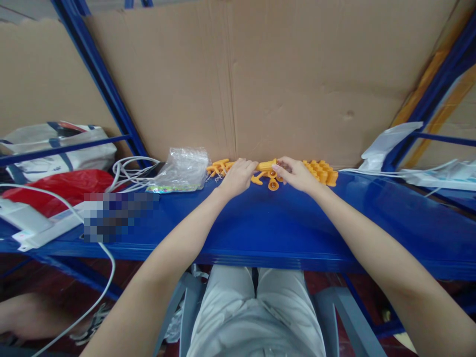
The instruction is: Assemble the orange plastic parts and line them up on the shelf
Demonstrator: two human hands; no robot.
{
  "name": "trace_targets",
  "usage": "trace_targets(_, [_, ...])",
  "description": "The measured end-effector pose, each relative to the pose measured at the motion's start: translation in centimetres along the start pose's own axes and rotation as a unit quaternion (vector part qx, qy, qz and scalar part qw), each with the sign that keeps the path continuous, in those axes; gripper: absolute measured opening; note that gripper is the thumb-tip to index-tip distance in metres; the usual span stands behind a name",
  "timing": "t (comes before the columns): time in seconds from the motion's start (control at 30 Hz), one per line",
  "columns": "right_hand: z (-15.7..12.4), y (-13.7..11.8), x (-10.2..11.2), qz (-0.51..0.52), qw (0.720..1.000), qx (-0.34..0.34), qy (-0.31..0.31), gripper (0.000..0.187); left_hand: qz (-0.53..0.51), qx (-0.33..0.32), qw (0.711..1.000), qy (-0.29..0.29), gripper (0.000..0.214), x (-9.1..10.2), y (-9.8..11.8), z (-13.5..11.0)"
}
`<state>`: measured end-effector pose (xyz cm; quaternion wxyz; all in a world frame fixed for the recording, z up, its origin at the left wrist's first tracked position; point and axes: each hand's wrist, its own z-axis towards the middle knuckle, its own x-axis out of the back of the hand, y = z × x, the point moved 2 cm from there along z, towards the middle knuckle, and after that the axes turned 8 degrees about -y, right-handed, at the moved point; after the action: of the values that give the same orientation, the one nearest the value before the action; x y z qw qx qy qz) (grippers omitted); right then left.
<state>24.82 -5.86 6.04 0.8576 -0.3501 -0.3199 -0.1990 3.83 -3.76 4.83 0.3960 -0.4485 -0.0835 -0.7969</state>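
Note:
A yellow ribbed plastic cylinder [267, 165] lies sideways between my two hands, near the back of the blue table. My left hand [240, 176] closes round its left end. My right hand [294, 173] pinches at its right end with thumb and fingers. Beneath and beside it are small round yellow parts [273, 185] with shiny centres. Left of my left hand lie yellow hook-shaped pieces [219, 167] with small metal bits. To the right, several yellow ribbed pieces [324, 173] stand grouped together, partly behind my right hand.
A clear plastic bag [186, 168] sits left of the yellow pieces. Farther left are coiled white cables [128, 171], a red bag [63, 186] and a white power strip [48, 230]. Cardboard [290, 74] walls the back; blue posts [100, 79] stand at both sides. Another person's leg [37, 315] shows lower left.

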Motion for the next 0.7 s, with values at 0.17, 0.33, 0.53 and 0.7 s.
trace_targets(0.17, [-0.1, -0.5, 0.3, -0.007, 1.0, -0.011, 0.007, 0.064, 0.013, -0.017, 1.0, -0.007, 0.027, 0.3, 0.2, 0.2])
trace_targets(0.33, [0.2, 0.4, -0.1, 0.02, 0.999, -0.016, -0.04, 0.053, 0.004, -0.026, 0.999, -0.023, 0.027, 0.2, 0.0, 0.1])
trace_targets(0.53, [0.4, 1.6, -0.3, -0.012, 0.998, 0.014, -0.062, 0.029, -0.025, -0.01, 0.998, -0.053, 0.025, -0.4, -0.1, 0.1])
trace_targets(0.7, [0.1, 1.4, -0.2, -0.11, 0.991, 0.065, -0.039, 0.031, -0.047, -0.004, 0.997, -0.056, 0.022, -0.6, 0.0, 0.1])
